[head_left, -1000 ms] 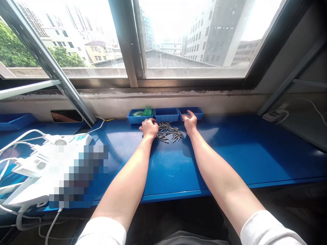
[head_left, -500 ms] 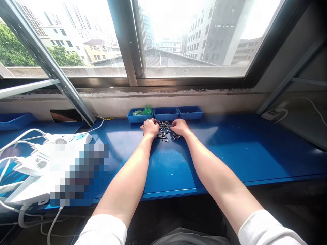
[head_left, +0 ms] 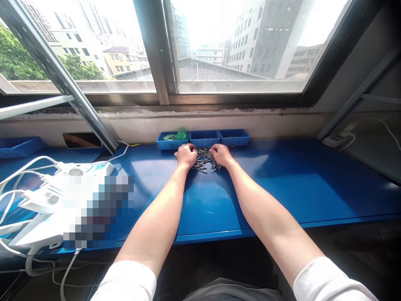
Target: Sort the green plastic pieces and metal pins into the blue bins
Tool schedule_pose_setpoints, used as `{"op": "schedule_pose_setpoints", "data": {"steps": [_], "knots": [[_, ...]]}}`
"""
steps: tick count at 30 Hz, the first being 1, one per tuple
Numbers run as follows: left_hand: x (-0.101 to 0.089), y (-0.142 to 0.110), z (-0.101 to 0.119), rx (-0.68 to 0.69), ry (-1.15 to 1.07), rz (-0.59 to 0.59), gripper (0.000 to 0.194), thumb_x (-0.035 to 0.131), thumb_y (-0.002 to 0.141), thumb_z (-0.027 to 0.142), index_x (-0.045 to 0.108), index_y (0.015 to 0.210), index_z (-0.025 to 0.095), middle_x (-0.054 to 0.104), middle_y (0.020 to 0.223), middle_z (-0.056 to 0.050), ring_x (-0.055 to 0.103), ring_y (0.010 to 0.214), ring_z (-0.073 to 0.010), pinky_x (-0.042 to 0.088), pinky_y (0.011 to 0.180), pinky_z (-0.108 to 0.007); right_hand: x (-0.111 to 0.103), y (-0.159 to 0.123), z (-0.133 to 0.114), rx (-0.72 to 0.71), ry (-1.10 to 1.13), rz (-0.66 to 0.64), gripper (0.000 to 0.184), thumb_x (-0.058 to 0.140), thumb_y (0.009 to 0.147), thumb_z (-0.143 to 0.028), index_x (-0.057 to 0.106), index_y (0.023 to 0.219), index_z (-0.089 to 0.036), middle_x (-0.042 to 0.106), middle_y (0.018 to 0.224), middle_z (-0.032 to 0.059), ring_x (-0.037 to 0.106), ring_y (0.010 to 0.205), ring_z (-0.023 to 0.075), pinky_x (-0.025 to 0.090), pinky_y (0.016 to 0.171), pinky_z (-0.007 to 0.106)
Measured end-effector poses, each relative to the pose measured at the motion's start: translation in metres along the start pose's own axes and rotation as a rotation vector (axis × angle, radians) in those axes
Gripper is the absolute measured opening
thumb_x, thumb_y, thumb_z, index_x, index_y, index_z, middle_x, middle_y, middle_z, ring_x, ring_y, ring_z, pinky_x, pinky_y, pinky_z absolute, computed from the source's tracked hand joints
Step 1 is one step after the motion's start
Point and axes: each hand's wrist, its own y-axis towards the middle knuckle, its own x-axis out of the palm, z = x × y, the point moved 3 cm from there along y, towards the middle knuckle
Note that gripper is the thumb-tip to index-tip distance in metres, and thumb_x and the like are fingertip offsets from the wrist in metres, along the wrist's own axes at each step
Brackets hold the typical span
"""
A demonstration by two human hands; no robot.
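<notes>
A pile of small dark metal pins (head_left: pixel 204 159) lies on the blue bench (head_left: pixel 282 184) near the window wall. My left hand (head_left: pixel 186 155) rests at the pile's left edge with its fingers curled into the pins. My right hand (head_left: pixel 221 154) sits on the pile's right side, fingers bent down onto the pins. What either hand pinches is too small to make out. Just behind the pile stand three small blue trays (head_left: pixel 203 139) in a row; the left tray holds green pieces (head_left: pixel 176 136).
White devices with cables (head_left: pixel 46 200) crowd the bench's left part. Another blue tray (head_left: pixel 19 146) sits at the far left. A slanted metal bar (head_left: pixel 81 104) comes down to the bench left of the trays. A white power strip (head_left: pixel 336 140) lies at the right.
My right hand came back from the right-hand tray to the pin pile. My left hand stayed at the pile's left edge. The view shifted slightly.
</notes>
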Motion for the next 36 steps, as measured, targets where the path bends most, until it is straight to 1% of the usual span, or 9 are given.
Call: {"op": "schedule_pose_setpoints", "data": {"steps": [4, 6, 10, 15, 20, 25, 28, 32, 36], "knots": [[0.001, -0.006, 0.011, 0.229, -0.149, -0.07, 0.029, 0.053, 0.079, 0.028, 0.066, 0.104, 0.022, 0.067, 0.107, -0.004, 0.06, 0.103, -0.0204, 0.042, 0.095, -0.032, -0.004, -0.002, -0.015, -0.091, 0.192, 0.024, 0.02, 0.053, 0.08, -0.036, 0.066, 0.078, -0.02, 0.064, 0.073, 0.0008, 0.055, 0.067, 0.0137, 0.042, 0.064, 0.026], [0.001, -0.01, 0.017, 0.316, -0.206, -0.119, 0.029, 0.052, 0.08, 0.026, 0.065, 0.105, 0.021, 0.068, 0.107, -0.003, 0.062, 0.098, -0.0174, 0.044, 0.093, -0.028, -0.005, -0.003, -0.019, -0.089, 0.264, 0.023, 0.021, 0.056, 0.077, -0.039, 0.065, 0.078, -0.02, 0.062, 0.069, -0.0004, 0.054, 0.064, 0.0131, 0.042, 0.062, 0.025], [0.001, -0.014, 0.023, 0.38, -0.284, -0.168, 0.024, 0.05, 0.082, 0.023, 0.068, 0.099, 0.02, 0.07, 0.1, -0.003, 0.063, 0.092, -0.0156, 0.048, 0.087, -0.025, -0.004, -0.004, -0.019, -0.021, 0.353, 0.041, 0.026, 0.059, 0.074, -0.044, 0.062, 0.084, -0.02, 0.058, 0.059, -0.0028, 0.053, 0.056, 0.0131, 0.043, 0.059, 0.026], [0.001, -0.016, 0.025, 0.428, -0.347, -0.182, 0.022, 0.057, 0.077, 0.024, 0.069, 0.094, 0.017, 0.071, 0.089, -0.003, 0.065, 0.083, -0.0154, 0.05, 0.08, -0.024, -0.006, -0.004, -0.02, 0.024, 0.368, 0.128, 0.029, 0.061, 0.074, -0.047, 0.06, 0.086, -0.021, 0.063, 0.065, -0.0004, 0.059, 0.061, 0.0155, 0.046, 0.064, 0.028], [0.002, -0.014, 0.023, 0.431, -0.282, -0.128, 0.022, 0.05, 0.082, 0.025, 0.07, 0.089, 0.02, 0.071, 0.087, -0.003, 0.064, 0.08, -0.0154, 0.048, 0.078, -0.025, -0.007, -0.006, -0.025, 0.028, 0.396, 0.112, 0.038, 0.06, 0.073, -0.056, 0.061, 0.085, -0.021, 0.062, 0.059, -0.0002, 0.06, 0.059, 0.0164, 0.046, 0.062, 0.028], [0.002, -0.008, 0.016, 0.355, -0.17, -0.1, 0.024, 0.047, 0.084, 0.027, 0.069, 0.091, 0.022, 0.071, 0.085, -0.002, 0.063, 0.083, -0.0168, 0.045, 0.082, -0.027, -0.009, -0.005, -0.025, 0.026, 0.435, 0.114, 0.047, 0.05, 0.076, -0.064, 0.064, 0.077, -0.02, 0.064, 0.064, 0.0014, 0.057, 0.059, 0.0143, 0.043, 0.059, 0.026], [0.004, -0.006, 0.013, 0.325, -0.143, -0.108, 0.024, 0.047, 0.084, 0.028, 0.069, 0.09, 0.023, 0.071, 0.086, -0.002, 0.063, 0.085, -0.0172, 0.044, 0.083, -0.027, -0.009, -0.003, -0.021, 0.025, 0.483, 0.109, 0.047, 0.053, 0.073, -0.064, 0.065, 0.07, -0.019, 0.064, 0.065, 0.0017, 0.054, 0.057, 0.0132, 0.042, 0.057, 0.026], [0.007, -0.006, 0.012, 0.339, -0.135, -0.108, 0.024, 0.045, 0.086, 0.03, 0.068, 0.089, 0.023, 0.071, 0.087, -0.002, 0.063, 0.085, -0.0179, 0.044, 0.082, -0.028, -0.008, -0.003, -0.019, 0.027, 0.523, 0.095, 0.046, 0.055, 0.072, -0.063, 0.066, 0.067, -0.018, 0.064, 0.064, 0.0017, 0.052, 0.054, 0.0122, 0.041, 0.055, 0.026], [0.008, -0.006, 0.01, 0.31, -0.079, -0.084, 0.024, 0.047, 0.086, 0.035, 0.067, 0.094, 0.024, 0.07, 0.098, -0.003, 0.06, 0.098, -0.0196, 0.041, 0.088, -0.03, -0.009, -0.004, -0.018, 0.036, 0.524, 0.099, 0.045, 0.056, 0.071, -0.061, 0.067, 0.068, -0.018, 0.066, 0.068, 0.0021, 0.055, 0.059, 0.0131, 0.043, 0.059, 0.026]]}}
